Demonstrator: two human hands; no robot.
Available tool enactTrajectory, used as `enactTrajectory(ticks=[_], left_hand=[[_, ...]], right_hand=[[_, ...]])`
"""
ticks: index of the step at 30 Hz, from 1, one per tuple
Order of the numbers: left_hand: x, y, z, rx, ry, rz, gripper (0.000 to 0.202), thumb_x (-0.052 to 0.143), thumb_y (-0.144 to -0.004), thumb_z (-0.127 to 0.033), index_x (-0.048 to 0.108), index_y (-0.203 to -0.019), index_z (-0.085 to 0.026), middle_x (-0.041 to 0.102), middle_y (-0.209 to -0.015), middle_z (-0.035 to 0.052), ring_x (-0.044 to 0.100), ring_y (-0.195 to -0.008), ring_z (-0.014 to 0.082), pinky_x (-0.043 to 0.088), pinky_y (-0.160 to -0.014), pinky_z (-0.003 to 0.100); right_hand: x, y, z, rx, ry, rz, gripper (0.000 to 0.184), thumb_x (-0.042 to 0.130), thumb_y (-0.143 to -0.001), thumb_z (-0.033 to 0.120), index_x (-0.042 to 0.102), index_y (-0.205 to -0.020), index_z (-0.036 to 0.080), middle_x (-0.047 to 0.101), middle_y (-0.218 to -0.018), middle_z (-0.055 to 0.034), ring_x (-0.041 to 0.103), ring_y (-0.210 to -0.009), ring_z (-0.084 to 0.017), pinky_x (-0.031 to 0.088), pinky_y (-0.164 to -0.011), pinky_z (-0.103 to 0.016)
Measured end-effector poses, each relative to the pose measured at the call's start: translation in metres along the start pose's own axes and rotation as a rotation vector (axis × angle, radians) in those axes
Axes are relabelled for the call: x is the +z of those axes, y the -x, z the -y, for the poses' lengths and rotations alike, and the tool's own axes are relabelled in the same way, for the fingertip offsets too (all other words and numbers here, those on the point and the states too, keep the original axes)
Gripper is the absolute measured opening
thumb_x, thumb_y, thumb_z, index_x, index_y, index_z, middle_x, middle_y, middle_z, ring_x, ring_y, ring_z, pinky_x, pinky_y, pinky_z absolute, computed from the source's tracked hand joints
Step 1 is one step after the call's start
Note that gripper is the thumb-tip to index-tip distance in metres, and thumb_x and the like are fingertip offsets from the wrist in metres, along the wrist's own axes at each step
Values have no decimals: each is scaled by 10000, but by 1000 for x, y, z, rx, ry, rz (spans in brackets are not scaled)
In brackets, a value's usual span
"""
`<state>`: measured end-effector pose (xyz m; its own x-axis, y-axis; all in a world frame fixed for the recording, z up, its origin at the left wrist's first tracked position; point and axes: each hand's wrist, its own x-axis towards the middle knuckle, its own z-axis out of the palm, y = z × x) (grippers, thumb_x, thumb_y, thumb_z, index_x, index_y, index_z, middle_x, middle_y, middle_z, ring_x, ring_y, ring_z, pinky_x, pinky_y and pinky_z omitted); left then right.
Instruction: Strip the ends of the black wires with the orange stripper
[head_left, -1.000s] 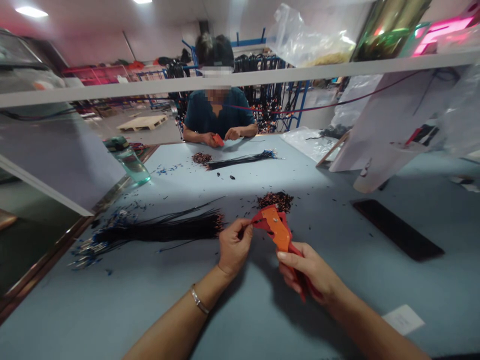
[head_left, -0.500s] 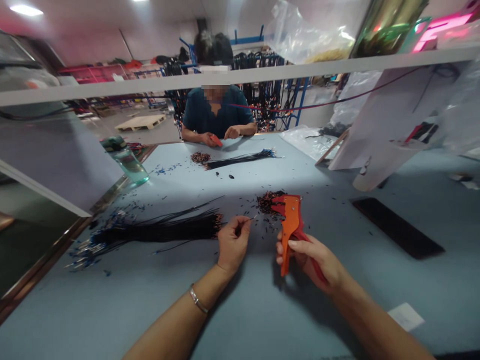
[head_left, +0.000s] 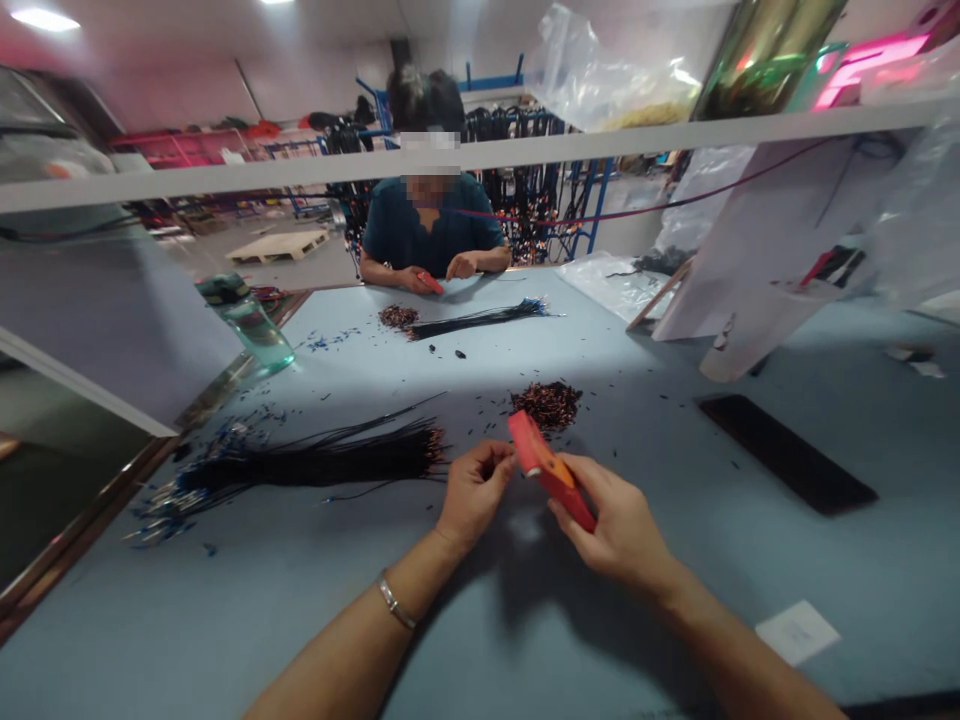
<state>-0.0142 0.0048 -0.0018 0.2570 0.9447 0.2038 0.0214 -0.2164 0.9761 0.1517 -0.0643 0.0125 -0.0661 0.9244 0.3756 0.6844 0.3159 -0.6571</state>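
Observation:
My left hand [head_left: 474, 495] is closed in a pinch on a thin black wire [head_left: 386, 490], which trails left along the table. In my right hand [head_left: 619, 515] is a red and orange wire stripper [head_left: 541, 462], gripped by its handles. Its red jaws are right beside my left fingertips; whether they are clamped on the wire's end is too small to tell. A thick bundle of black wires [head_left: 315, 460] lies left of my left hand, blue and silver terminals at its far-left end and copper tips at the other. Just beyond the stripper sits a pile of short insulation scraps [head_left: 551, 403].
Across the table a co-worker [head_left: 431, 225] holds a red tool [head_left: 430, 283] near another wire bundle [head_left: 480, 318]. A water bottle [head_left: 259, 330] stands at left. On the right are a dark flat strip [head_left: 787, 452], a white cup [head_left: 757, 325] and a paper label [head_left: 799, 632].
The wire stripper has turned from upright to tilted and come left, its jaws now at my left fingertips. It no longer covers part of the scrap pile. My left hand has shifted slightly right.

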Motion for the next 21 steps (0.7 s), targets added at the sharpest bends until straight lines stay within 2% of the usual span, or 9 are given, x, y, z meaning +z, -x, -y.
enactTrajectory(ticks=[3, 6, 12, 21], left_hand=[[1, 2, -2, -59, 101, 43, 204, 681, -694, -329, 653, -703, -127, 658, -664, 17, 563, -621, 131, 467, -636, 240], [1, 4, -2, -121, 190, 22, 181, 708, -671, -302, 655, -707, -132, 662, -676, 12, 565, -607, 120, 470, -618, 229], [2, 2, 1, -197, 350, 42, 196, 766, -606, -291, 664, -654, -131, 656, -629, -3, 554, -571, 105, 464, -620, 221], [2, 1, -4, -213, 323, 91, 178, 787, -573, -252, 716, -688, -136, 703, -679, 17, 602, -644, 139, 477, -698, 246]], right_hand=[[7, 1, -4, -140, 227, -7, 403, 540, -719, 195, 543, -1120, 149, 650, -1019, -146, 587, -873, -290, 416, -776, -417], [10, 1, -5, -192, 325, 8, 424, 537, -697, 182, 553, -1117, 121, 652, -1022, -161, 584, -896, -296, 406, -788, -424], [8, 0, -5, -208, 382, -54, 398, 540, -719, 214, 560, -1106, 128, 661, -1004, -140, 586, -877, -271, 402, -787, -398], [8, 0, -6, -180, 413, -74, 396, 520, -703, 171, 559, -1095, 128, 666, -996, -135, 595, -866, -269, 401, -773, -389]])
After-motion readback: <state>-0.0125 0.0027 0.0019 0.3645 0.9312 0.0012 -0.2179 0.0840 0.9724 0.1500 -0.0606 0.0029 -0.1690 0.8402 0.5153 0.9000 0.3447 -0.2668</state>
